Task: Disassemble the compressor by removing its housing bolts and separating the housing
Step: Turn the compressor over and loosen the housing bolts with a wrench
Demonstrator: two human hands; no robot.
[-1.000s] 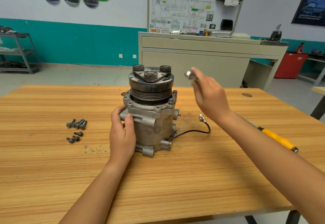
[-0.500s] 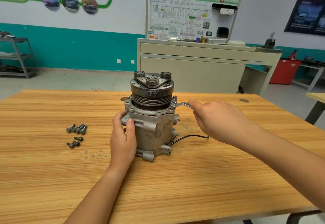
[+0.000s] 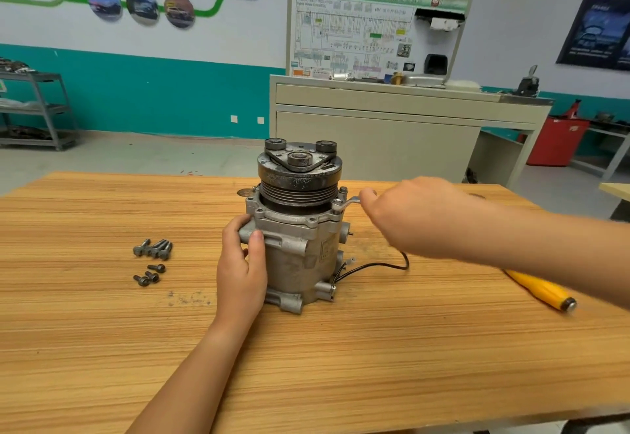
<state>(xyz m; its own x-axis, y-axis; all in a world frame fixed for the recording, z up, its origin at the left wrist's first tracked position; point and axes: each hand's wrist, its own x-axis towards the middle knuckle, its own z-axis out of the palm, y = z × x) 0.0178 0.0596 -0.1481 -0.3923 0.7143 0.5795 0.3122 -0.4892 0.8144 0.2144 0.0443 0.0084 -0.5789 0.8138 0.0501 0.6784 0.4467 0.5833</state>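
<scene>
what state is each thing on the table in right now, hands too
compressor: upright on the table, pulley end up, housing not yet separated
wrench: head seated on the compressor's upper right corner
right hand: grips the wrench handle
left hand: grips the compressor's left side
loose bolts: lying on the table, left of the compressor
yellow-handled tool: lying on the table, partly behind the right arm
</scene>
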